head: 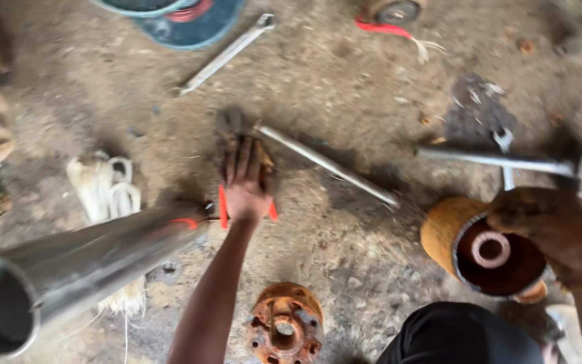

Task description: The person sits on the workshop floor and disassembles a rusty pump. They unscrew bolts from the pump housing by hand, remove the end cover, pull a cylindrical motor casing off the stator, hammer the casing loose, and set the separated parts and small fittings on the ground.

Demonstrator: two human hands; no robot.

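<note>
My left hand (245, 183) reaches out over the dirt floor, fingers laid together on top of red-handled pliers (223, 206); a red grip shows on either side of my wrist. Just beyond my fingertips lies a hammer (318, 160) with a long metal handle. My right hand (555, 229) grips the rim of a yellow-orange cylinder (442, 232) lying on its side, with a dark red-brown inside and a pale ring at its centre.
A wide shiny metal pipe (75, 266) slants in from the lower left. A rusty flange (285, 323) sits at the bottom centre. Around them lie a spanner (227, 54), a long metal bar (496, 160), a pale fibre bundle (106, 192) and a red wire (382, 28).
</note>
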